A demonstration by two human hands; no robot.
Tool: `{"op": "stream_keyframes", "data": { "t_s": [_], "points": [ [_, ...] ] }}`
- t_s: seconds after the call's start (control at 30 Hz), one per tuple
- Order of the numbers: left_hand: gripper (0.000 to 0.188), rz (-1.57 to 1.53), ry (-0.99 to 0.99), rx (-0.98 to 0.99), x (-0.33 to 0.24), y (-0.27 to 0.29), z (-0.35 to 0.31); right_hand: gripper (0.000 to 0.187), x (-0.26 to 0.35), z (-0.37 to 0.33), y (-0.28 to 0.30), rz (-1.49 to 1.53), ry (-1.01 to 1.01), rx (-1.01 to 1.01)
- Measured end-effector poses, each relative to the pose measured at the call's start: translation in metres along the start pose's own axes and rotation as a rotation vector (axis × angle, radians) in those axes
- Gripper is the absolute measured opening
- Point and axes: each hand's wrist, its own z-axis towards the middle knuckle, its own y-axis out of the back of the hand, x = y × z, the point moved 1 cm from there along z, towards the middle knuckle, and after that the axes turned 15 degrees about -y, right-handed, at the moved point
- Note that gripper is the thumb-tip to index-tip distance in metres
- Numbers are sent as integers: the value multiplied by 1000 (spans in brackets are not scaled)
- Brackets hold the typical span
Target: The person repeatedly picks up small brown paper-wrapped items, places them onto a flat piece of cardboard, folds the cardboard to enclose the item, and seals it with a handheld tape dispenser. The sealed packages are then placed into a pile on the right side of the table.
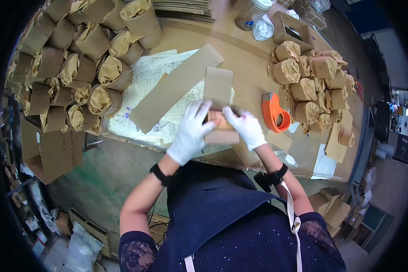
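My left hand point(190, 133), in a white glove, curls round the left side of a small brown paper-wrapped bundle point(216, 121) at the front of the table. My right hand point(248, 129), gloved the same way, grips the bundle's right side; its fingertips are smeared by motion. Below the fingers, a blurred flap of brown cardboard point(222, 137) juts toward me. A short piece of corrugated cardboard point(219, 84) lies just beyond the bundle. Left of that, a long corrugated strip point(177, 88) slants across printed sheets point(138, 86). An orange tape dispenser point(272, 115) stands right of my right hand.
Cardboard-wrapped rolls point(93, 41) with crumpled paper ends are stacked at the left. Smaller similar rolls point(303, 88) crowd the right. A jar point(249, 18), a plastic bag point(263, 28) and an open box point(292, 29) stand at the back. One small roll point(347, 138) sits near the right edge.
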Motion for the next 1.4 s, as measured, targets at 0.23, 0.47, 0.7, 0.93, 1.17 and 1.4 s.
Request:
{"op": "stream_keyframes", "data": {
  "t_s": [0.23,0.47,0.7,0.93,1.17,1.4],
  "points": [
    [32,-153,588,-198,55,-72,32,91,32,50,8,1238,-264,32],
    [32,-991,733,-518,39,-51,23,54,24,53,9,693,152,-70],
    [44,-37,199,-255,20,-45,23,49,49,15,61,464,-180,-277],
    [88,-37,467,219,-10,-43,18,62,20,-21,32,409,-293,-236],
    [100,-234,301,206,-1,-38,16,62,4,-33,32,307,-291,-388],
    [109,94,298,167,-43,-54,24,54,-98,-38,42,-424,-414,-716]
  ]
}}
